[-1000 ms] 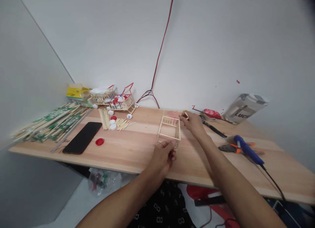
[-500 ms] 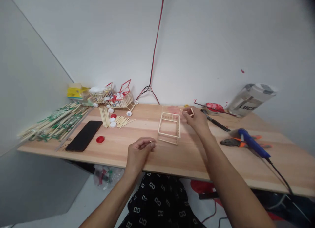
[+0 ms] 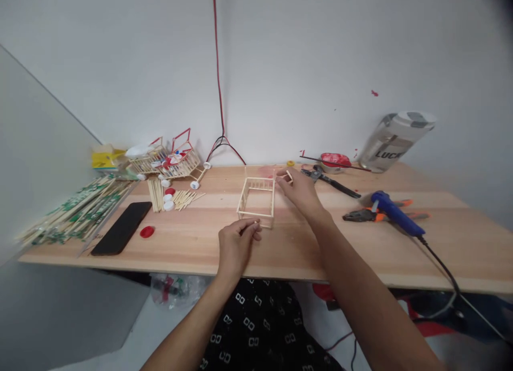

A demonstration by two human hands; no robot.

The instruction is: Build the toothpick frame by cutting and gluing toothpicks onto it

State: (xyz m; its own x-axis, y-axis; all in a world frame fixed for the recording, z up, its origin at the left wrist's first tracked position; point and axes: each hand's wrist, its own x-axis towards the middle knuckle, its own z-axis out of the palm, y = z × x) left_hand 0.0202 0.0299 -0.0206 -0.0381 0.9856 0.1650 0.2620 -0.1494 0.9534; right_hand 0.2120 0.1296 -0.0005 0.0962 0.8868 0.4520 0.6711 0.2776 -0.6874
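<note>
A small box-shaped frame (image 3: 256, 215) of thin wooden sticks stands on the table, with short upright sticks along its far side and right side. My left hand (image 3: 236, 245) is closed in a pinch just in front of its near edge, and a small pale stick tip (image 3: 256, 222) shows between thumb and finger. By the frame's far right corner, my right hand (image 3: 301, 192) pinches a short wooden stick (image 3: 289, 175). Whether its fingertips touch the frame I cannot tell.
Left on the table (image 3: 192, 253) lie a phone (image 3: 122, 228), bottle caps (image 3: 147, 232), cut sticks (image 3: 184, 200) and packed skewers (image 3: 76, 210). Two finished stick carts (image 3: 182, 165) stand behind. To the right are pliers (image 3: 360, 216), black-handled cutters (image 3: 332, 185), a blue glue gun (image 3: 396, 213) and a can (image 3: 395, 141).
My left hand has moved right and nearer to the frame's front edge. My right hand stays by the far right corner. The whole view has shifted, so objects appear further left.
</note>
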